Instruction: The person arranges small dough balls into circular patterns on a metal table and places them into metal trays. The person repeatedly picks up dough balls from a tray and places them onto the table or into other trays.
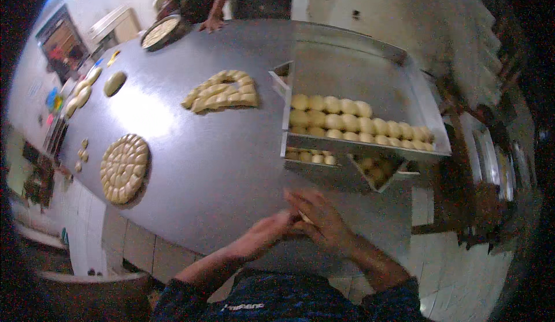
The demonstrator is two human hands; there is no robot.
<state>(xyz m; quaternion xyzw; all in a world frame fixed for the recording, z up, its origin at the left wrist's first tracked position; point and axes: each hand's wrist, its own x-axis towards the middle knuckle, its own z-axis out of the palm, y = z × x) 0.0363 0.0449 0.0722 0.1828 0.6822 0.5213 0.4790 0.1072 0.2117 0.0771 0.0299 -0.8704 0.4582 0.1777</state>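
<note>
My left hand (272,228) and my right hand (325,221) are cupped together above the near edge of the metal table. A small pale piece of dough (306,218) shows between them, mostly hidden by the fingers. The left hand is somewhat smeared by motion. Just beyond the hands stands a deep metal tray (358,144), raised on other trays. Rows of round dough balls (350,123) fill its near side, touching one another. To the left lie a round of cut dough pieces (124,168) and a half-ring of dough pieces (222,92).
Small dough bits (82,155) lie at the table's left edge, with a smooth dough loaf (115,83) and several more loaves (84,93) farther back. A round pan (161,32) stands at the far edge, where another person's hand (213,23) rests. Lower trays (378,174) hold more dough.
</note>
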